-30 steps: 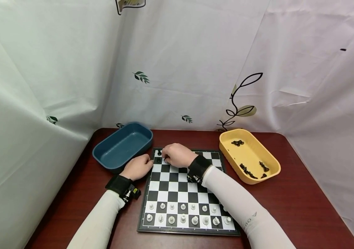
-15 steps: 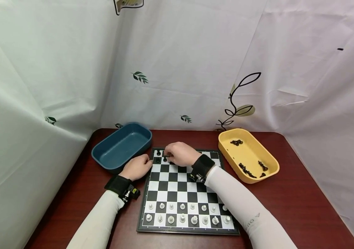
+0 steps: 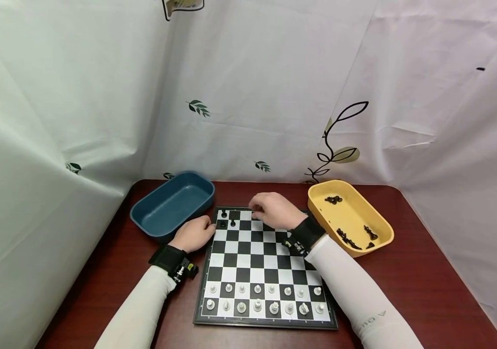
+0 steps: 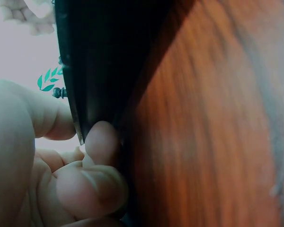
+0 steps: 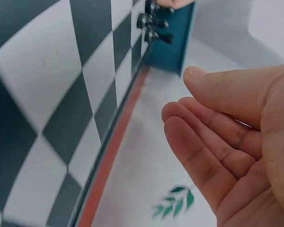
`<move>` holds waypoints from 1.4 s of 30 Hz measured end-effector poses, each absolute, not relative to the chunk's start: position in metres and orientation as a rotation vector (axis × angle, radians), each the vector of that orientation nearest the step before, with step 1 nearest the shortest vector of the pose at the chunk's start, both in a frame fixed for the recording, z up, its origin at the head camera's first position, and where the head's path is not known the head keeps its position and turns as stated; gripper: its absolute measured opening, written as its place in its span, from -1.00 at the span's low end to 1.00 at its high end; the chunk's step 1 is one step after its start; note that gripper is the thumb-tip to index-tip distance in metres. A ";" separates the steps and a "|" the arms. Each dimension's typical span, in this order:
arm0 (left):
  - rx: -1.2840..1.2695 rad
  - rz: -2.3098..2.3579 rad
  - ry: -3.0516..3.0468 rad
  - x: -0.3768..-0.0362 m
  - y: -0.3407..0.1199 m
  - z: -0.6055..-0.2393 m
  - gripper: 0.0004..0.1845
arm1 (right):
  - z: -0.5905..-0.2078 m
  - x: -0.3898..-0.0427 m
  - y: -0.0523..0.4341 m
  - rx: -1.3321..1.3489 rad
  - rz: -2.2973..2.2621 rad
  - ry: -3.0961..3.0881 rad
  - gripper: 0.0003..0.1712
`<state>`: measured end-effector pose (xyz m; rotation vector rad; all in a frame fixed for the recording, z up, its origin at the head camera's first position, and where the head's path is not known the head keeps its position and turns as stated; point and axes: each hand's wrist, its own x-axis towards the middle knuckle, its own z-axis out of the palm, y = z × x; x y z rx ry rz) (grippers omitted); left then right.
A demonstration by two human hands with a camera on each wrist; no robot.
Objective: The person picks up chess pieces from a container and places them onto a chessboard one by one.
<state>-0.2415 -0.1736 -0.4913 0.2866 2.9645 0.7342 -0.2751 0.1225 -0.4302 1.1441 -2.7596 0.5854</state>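
Since the earlier frame the right hand (image 3: 274, 211) has left the far-left corner of the chessboard (image 3: 257, 264) and moved toward 3 o'clock along the far rank, leaving three black pieces (image 3: 226, 220) standing there. Right wrist view shows its fingers (image 5: 213, 142) straight and relaxed, gripping nothing. Left hand (image 3: 193, 233) rests at the board's left edge, near 10 o'clock; left wrist view shows its fingers (image 4: 92, 182) curled against the board's rim, steadying it.

Remaining black pieces (image 3: 353, 237) lie loose in the yellow tray (image 3: 383, 240), at 2 o'clock from the board. White pieces (image 3: 261, 298) fill the two near ranks. Blue tray (image 3: 171, 203) sits at 10 o'clock.

Assessment: black set-up is at an early stage, one placement apparently complete. Next move calls for a reach to the yellow tray and a fingertip pinch on one small piece, without knocking the standing ones.
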 end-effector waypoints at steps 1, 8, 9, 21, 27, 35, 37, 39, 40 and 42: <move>0.283 0.731 2.967 -0.242 -0.174 -0.491 -0.67 | -0.429 -0.274 0.127 1.127 0.591 -2.759 -0.77; 0.291 0.725 2.968 -0.242 -0.175 -0.492 -0.69 | -0.419 -0.268 0.160 1.019 0.627 -2.739 -0.78; 0.294 0.728 2.967 -0.242 -0.175 -0.493 -0.69 | -0.417 -0.267 0.164 1.001 0.638 -2.736 -0.79; 0.296 0.753 2.961 -0.240 -0.175 -0.491 -0.70 | -0.412 -0.257 0.210 0.775 0.707 -2.749 -0.77; 0.308 0.753 2.963 -0.240 -0.174 -0.489 -0.70 | -0.413 -0.254 0.227 0.718 0.726 -2.696 -0.76; 0.306 0.764 2.959 -0.240 -0.174 -0.489 -0.69 | -0.413 -0.256 0.245 0.674 0.725 -2.641 -0.82; 0.305 0.764 2.959 -0.241 -0.174 -0.491 -0.69 | -0.414 -0.256 0.249 0.653 0.732 -2.642 -0.83; 0.299 0.759 2.961 -0.241 -0.173 -0.491 -0.69 | -0.414 -0.257 0.255 0.634 0.738 -2.635 -0.82; 0.300 0.758 2.962 -0.241 -0.173 -0.492 -0.69 | -0.414 -0.257 0.258 0.625 0.733 -2.632 -0.82; 0.301 0.750 2.963 -0.242 -0.173 -0.493 -0.69 | -0.413 -0.257 0.265 0.592 0.734 -2.628 -0.80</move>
